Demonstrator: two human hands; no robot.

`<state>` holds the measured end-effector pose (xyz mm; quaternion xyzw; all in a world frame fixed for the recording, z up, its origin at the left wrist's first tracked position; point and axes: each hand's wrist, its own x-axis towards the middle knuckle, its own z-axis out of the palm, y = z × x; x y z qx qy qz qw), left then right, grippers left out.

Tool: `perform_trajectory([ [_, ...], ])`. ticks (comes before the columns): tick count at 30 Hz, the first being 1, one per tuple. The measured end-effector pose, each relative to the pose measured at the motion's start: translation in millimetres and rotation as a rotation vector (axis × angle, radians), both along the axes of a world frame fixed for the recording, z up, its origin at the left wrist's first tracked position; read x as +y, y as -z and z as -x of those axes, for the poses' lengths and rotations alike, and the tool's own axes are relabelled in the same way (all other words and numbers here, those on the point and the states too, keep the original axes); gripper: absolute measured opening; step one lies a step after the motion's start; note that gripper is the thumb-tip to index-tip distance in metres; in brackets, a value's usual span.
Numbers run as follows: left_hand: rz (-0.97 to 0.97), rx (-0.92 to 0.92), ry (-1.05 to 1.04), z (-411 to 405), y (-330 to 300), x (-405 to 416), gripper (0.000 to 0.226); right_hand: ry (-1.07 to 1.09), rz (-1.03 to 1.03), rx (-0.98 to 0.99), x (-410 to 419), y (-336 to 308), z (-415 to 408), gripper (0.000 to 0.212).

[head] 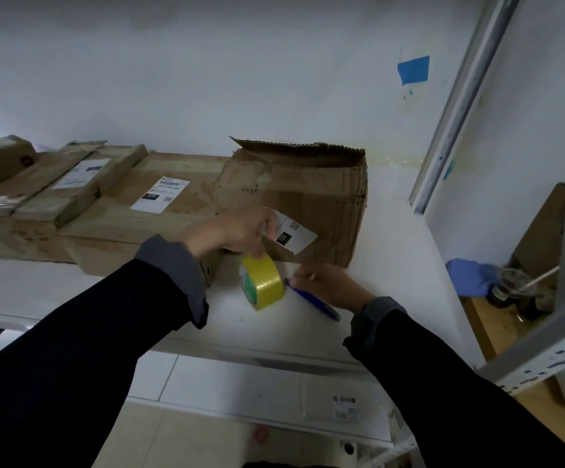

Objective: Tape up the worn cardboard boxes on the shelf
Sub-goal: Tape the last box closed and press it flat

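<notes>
Head view: my left hand (230, 233) grips the tape (263, 282), right hand (325, 285) pinches its end beside the box (308, 197); next, I pull a strip

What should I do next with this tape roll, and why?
Probably pull a strip free from the yellow tape roll: your left hand holds it, your right hand grips a blue tool at its edge, and the torn box sits just behind, untaped.

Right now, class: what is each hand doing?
Left hand: grips the tape roll.
Right hand: holds a blue cutter at the roll.
</notes>
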<state>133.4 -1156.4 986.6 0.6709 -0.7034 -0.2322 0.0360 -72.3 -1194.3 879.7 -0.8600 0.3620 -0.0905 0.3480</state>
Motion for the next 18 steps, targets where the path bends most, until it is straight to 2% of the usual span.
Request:
perform_trajectory([
  [3, -0.01, -0.036, 0.027, 4.7, -6.2, -0.2, 0.038, 0.055, 0.078, 0.147, -4.0, 17.7, 6.2, 0.009],
  [6, 0.026, -0.051, 0.065, 8.5, -13.4, -1.1, 0.036, 0.156, 0.093, 0.241, -9.0, 23.3, 19.9, 0.013],
  [8, 0.058, -0.05, 0.104, 13.0, -18.0, -1.4, 0.035, 0.245, 0.122, 0.386, -17.2, 23.9, 38.3, 0.004],
  [11, 0.101, -0.02, 0.153, 21.9, -25.4, -3.0, 0.033, 0.463, 0.163, 0.479, -34.5, 29.5, 76.3, 0.022],
  [14, 0.086, 0.111, 0.176, 34.0, -35.1, -4.7, 0.033, 0.539, 0.18, 0.538, -40.8, 27.1, 104.4, 0.024],
  [15, 0.07, 0.153, 0.189, 38.5, -38.9, -5.1, 0.034, 0.536, 0.2, 0.494, -41.9, 22.6, 107.5, 0.021],
  [16, 0.051, 0.191, 0.202, 42.9, -42.8, -5.5, 0.035, 0.53, 0.215, 0.356, -40.0, 16.2, 107.6, 0.021],
  [18, 0.011, 0.26, 0.221, 50.1, -50.8, -6.4, 0.037, 0.526, 0.098, -0.194, -26.6, -4.7, 98.1, 0.025],
])
